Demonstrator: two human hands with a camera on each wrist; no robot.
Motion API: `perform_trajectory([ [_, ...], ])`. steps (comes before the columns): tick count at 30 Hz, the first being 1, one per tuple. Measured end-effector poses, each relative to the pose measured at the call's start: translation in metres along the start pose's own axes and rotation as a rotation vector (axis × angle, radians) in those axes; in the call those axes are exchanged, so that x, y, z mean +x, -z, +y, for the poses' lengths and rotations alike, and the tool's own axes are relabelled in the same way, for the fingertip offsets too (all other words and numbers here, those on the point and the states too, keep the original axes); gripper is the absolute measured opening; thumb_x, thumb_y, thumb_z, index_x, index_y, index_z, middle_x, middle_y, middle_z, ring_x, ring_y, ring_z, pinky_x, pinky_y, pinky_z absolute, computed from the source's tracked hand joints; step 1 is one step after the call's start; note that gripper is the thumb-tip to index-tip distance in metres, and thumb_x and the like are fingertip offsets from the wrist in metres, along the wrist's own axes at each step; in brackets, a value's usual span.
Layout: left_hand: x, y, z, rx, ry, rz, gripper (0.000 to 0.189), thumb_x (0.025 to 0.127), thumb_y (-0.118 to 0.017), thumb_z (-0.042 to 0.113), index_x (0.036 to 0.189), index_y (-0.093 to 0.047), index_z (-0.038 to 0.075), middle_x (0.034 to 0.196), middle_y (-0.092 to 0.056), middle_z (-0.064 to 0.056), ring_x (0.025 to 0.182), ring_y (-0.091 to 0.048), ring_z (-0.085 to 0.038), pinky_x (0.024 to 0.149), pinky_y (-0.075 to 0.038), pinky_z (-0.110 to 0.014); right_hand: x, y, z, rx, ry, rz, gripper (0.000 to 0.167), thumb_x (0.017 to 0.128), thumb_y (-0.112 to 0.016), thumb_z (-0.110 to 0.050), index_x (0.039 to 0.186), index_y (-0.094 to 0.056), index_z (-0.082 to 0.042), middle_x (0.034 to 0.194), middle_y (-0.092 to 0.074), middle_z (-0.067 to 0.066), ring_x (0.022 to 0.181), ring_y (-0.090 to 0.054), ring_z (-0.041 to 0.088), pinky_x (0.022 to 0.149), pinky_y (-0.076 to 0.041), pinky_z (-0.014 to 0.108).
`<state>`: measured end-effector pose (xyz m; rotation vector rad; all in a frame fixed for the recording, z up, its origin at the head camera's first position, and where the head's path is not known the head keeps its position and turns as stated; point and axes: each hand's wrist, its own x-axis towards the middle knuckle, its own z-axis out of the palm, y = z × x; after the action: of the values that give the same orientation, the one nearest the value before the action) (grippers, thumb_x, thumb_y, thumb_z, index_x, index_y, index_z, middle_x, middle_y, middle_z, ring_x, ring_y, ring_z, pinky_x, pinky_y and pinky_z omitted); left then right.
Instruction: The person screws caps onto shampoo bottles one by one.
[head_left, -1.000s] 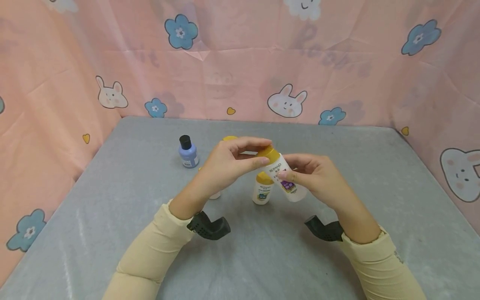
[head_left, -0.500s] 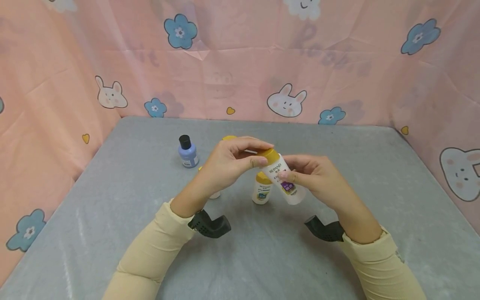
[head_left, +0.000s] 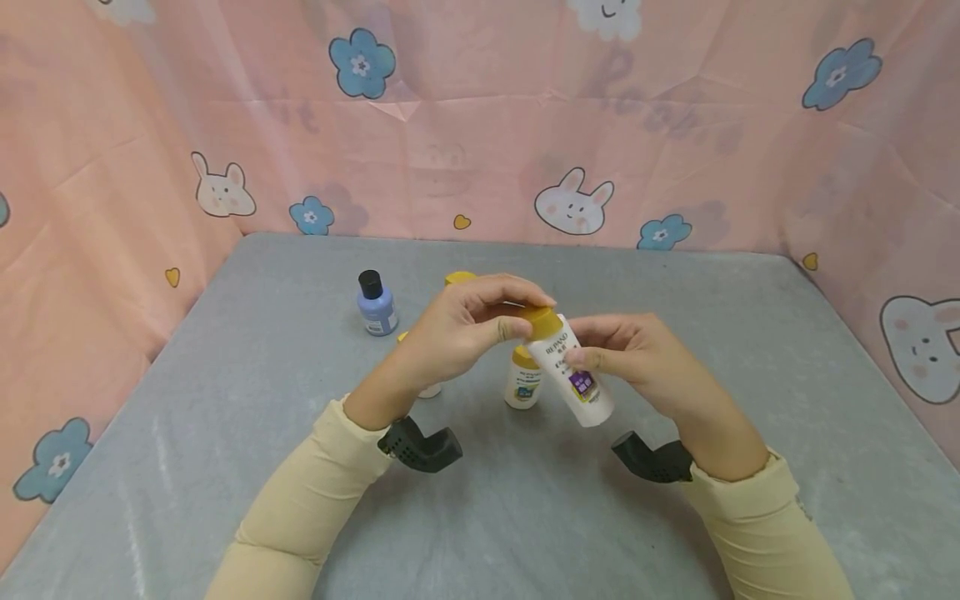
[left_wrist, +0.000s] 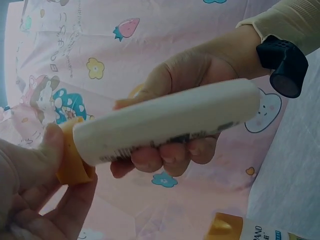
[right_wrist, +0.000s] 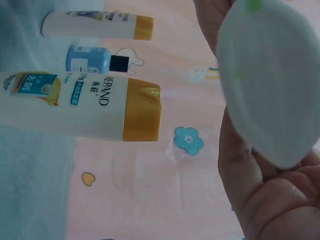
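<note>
Both hands hold one white shampoo bottle point(head_left: 572, 377) above the table, tilted with its yellow cap point(head_left: 544, 323) up and to the left. My left hand point(head_left: 459, 332) pinches that cap between thumb and fingers. The bottle's body is gripped by my right hand point(head_left: 651, 360), thumb across the front label with its purple patch. In the left wrist view the cap point(left_wrist: 75, 155) sits at the bottle's top end. Only the white base of the held bottle point(right_wrist: 272, 80) faces the right wrist camera. A smaller-looking shampoo bottle point(head_left: 522, 382) stands upright just behind and left of it.
A blue bottle point(head_left: 377, 310) with a black cap stands at the back left. Behind my left hand are a mostly hidden white bottle point(head_left: 430, 391) and another yellow cap point(head_left: 460, 277). A pink printed cloth point(head_left: 465, 150) hangs behind the grey table point(head_left: 525, 517).
The held bottle has come slightly lower and nearer, its base dropping and its label turning more into view. My left fingers have shifted slightly right and down on the cap.
</note>
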<state>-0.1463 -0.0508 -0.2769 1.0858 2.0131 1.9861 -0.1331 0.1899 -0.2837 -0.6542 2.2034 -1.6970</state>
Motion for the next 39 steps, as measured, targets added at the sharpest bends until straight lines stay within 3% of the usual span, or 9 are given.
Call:
perform_trajectory([
  [3,0.000,0.000,-0.001,-0.026,-0.033,-0.019,0.029,0.091,-0.063,-0.002,0.118,-0.060,-0.014,0.122,-0.061,-0.028,0.108,-0.064,-0.018,0.101,-0.054,-0.040,0.001,0.001,0.002,0.076,0.018,-0.036,0.024,0.096,-0.064,-0.006,0.113,-0.075,-0.018,0.099,-0.076,-0.008,0.089,-0.069,0.010,0.077,-0.058,0.025],
  [5,0.000,0.000,-0.001,-0.042,-0.027,0.015,0.030,0.092,-0.064,-0.003,0.120,-0.061,-0.013,0.123,-0.062,-0.027,0.106,-0.066,-0.018,0.099,-0.056,-0.040,0.001,0.001,0.001,0.084,0.024,-0.020,0.025,0.096,-0.064,-0.007,0.110,-0.075,-0.025,0.099,-0.076,-0.008,0.089,-0.069,0.010,0.077,-0.058,0.025],
  [8,0.001,-0.004,0.000,-0.036,0.030,0.139,0.034,0.091,-0.067,-0.003,0.124,-0.063,-0.007,0.126,-0.064,-0.020,0.107,-0.068,-0.017,0.098,-0.057,-0.035,0.001,-0.003,-0.003,0.018,0.007,0.094,0.022,0.095,-0.067,-0.013,0.116,-0.073,-0.014,0.099,-0.075,-0.011,0.089,-0.069,0.010,0.078,-0.058,0.026],
  [11,0.002,-0.008,0.002,-0.025,0.107,0.284,0.036,0.088,-0.072,0.001,0.123,-0.064,-0.001,0.123,-0.067,-0.014,0.106,-0.069,-0.017,0.096,-0.057,-0.030,0.001,-0.010,-0.009,-0.071,-0.025,0.232,0.033,0.092,-0.072,-0.018,0.121,-0.069,-0.001,0.097,-0.075,-0.013,0.087,-0.071,0.010,0.076,-0.060,0.028],
  [15,0.003,-0.014,0.002,-0.011,0.185,0.371,0.033,0.086,-0.077,0.007,0.116,-0.064,0.002,0.115,-0.069,-0.012,0.102,-0.070,-0.019,0.093,-0.058,-0.028,0.001,-0.017,-0.012,-0.146,-0.013,0.332,0.036,0.089,-0.076,-0.020,0.119,-0.070,-0.002,0.094,-0.074,-0.014,0.083,-0.073,0.009,0.071,-0.061,0.029],
  [18,0.002,-0.017,0.002,0.003,0.215,0.384,0.032,0.086,-0.079,0.012,0.114,-0.065,0.005,0.112,-0.070,-0.010,0.100,-0.071,-0.019,0.092,-0.059,-0.028,0.001,-0.021,-0.012,-0.198,0.020,0.366,0.032,0.088,-0.077,-0.019,0.116,-0.072,-0.004,0.094,-0.075,-0.011,0.081,-0.072,0.007,0.068,-0.061,0.028],
  [25,0.003,-0.021,0.003,-0.008,0.242,0.406,0.033,0.086,-0.079,0.012,0.116,-0.066,0.004,0.113,-0.070,-0.011,0.102,-0.072,-0.020,0.092,-0.058,-0.026,0.001,-0.025,-0.012,-0.304,0.062,0.394,0.030,0.088,-0.077,-0.017,0.115,-0.074,-0.005,0.102,-0.075,0.014,0.080,-0.069,0.005,0.067,-0.058,0.025],
  [33,0.002,-0.022,0.000,-0.026,0.251,0.394,0.035,0.087,-0.077,0.011,0.119,-0.067,0.003,0.115,-0.071,-0.012,0.103,-0.072,-0.019,0.093,-0.058,-0.027,0.000,-0.026,-0.011,-0.333,0.078,0.380,0.029,0.089,-0.075,-0.016,0.116,-0.073,-0.005,0.102,-0.075,0.014,0.080,-0.068,0.003,0.067,-0.058,0.023],
  [39,0.002,-0.021,-0.003,-0.030,0.208,0.377,0.034,0.088,-0.076,0.009,0.120,-0.068,0.002,0.115,-0.070,-0.014,0.103,-0.072,-0.020,0.092,-0.059,-0.028,-0.002,-0.025,-0.012,-0.321,0.093,0.363,0.029,0.091,-0.072,-0.014,0.118,-0.071,-0.002,0.104,-0.074,0.017,0.080,-0.069,0.003,0.067,-0.059,0.022],
])
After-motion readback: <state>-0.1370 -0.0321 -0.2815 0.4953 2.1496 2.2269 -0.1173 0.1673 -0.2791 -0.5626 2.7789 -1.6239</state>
